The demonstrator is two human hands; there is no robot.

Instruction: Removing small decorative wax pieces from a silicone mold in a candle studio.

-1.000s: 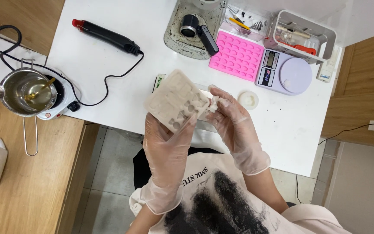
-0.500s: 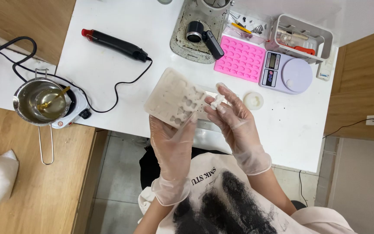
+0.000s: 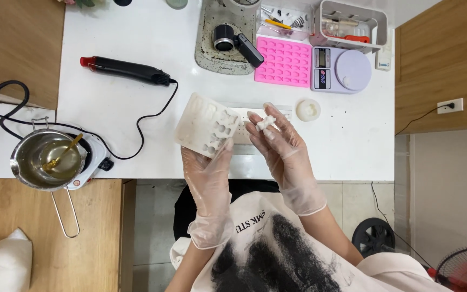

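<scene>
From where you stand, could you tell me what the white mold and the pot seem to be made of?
The white mold: probably silicone, matte and soft-looking, with rounded edges and shaped cavities. The pot: metal, likely stainless steel, going by its shiny reflective wall and wire handle.

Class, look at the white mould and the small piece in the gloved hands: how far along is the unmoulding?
Done: one small white cast piece is out, pinched in the right hand, and a round white piece lies on the white table. In hand: the left hand holds the white silicone mould tilted. Left: whether its other cavities are full or empty cannot be told; the pink silicone mould lies untouched.
</scene>
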